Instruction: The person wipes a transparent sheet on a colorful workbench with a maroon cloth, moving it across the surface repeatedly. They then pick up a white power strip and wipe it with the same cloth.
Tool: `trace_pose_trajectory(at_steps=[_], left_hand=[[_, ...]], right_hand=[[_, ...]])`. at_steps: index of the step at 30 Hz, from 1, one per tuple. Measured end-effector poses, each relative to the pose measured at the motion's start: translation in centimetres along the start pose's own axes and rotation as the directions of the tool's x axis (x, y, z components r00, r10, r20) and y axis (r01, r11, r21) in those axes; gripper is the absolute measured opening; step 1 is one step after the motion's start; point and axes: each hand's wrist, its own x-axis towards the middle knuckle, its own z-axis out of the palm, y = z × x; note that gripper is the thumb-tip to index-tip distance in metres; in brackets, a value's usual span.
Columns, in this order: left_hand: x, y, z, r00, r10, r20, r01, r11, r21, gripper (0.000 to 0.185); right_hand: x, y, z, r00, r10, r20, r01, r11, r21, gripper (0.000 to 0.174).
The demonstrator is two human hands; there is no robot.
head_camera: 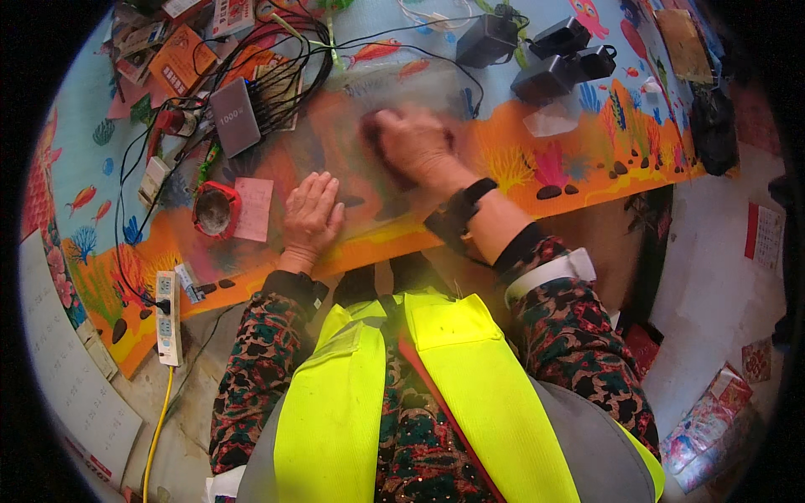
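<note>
My right hand [415,143] is blurred and grips a dark red cloth [376,133], pressed against the table's covering. Beneath it lies a clear plastic sheet [352,157] over a sea-themed tablecloth [566,170]. Palm down, my left hand [310,217] rests near the table's front edge and holds nothing, its fingers lying nearly side by side. Just left of it are a pink paper note [254,207] with writing and a red ashtray [216,209].
Several black power adapters [487,41] sit at the back right. A grey multi-port charger [235,118] with tangled black cables [308,69] stands back left, among small boxes [182,60]. A power strip [167,320] hangs over the front left edge. A white scrap [551,119] lies right.
</note>
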Motion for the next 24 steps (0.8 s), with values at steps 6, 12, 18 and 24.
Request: trace_pose_trajectory(at_steps=[6, 12, 18, 24], left_hand=[[0.1, 0.1, 0.0, 1.0, -0.013, -0.025, 0.012, 0.999, -0.039, 0.041], [-0.2, 0.0, 0.4, 1.0, -0.008, -0.022, 0.007, 0.999, -0.05, 0.04], [-0.1, -0.6, 0.8, 0.999, 0.031, -0.03, -0.032, 0.999, -0.03, 0.04], [-0.3, -0.6, 1.0, 0.999, 0.043, 0.003, -0.043, 0.999, -0.004, 0.039]], right_hand=[[-4.3, 9.5, -8.0, 0.807, 0.528, 0.264, -0.485, 0.848, -0.212, 0.028], [-2.0, -0.4, -10.0, 0.974, 0.226, 0.007, -0.225, 0.97, 0.094, 0.018], [-4.7, -3.2, -0.9, 0.996, 0.059, -0.073, -0.057, 0.998, 0.035, 0.027], [-11.3, 10.5, -8.8, 0.866, 0.497, -0.057, -0.494, 0.83, -0.26, 0.031]])
